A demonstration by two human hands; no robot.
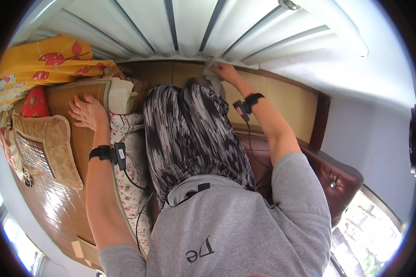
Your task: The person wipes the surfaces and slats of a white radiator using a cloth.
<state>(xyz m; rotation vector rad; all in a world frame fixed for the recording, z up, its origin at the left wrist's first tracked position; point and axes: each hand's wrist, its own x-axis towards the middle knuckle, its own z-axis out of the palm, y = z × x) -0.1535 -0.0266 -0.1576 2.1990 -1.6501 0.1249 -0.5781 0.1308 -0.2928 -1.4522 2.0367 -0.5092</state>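
My left hand point(89, 112) rests palm down, fingers spread, on the brown woven mat point(60, 93) covering the bed. Ahead and to the right, my right hand point(226, 72) grips a light grey cloth-like item point(213, 78), partly blurred, low beside my knees and close to the white slatted panel. What exactly the item is cannot be told. Both wrists wear black straps with small cabled devices. My legs, in black and grey patterned trousers point(190, 138), are bent between the bed and the right side.
A tan pillow point(60, 149) with a woven centre and a red cushion point(36, 104) lie on the bed beside a yellow patterned cloth point(55, 59). White slatted panels point(190, 27) stand ahead. A dark red tufted leather seat point(332, 173) is behind on the right.
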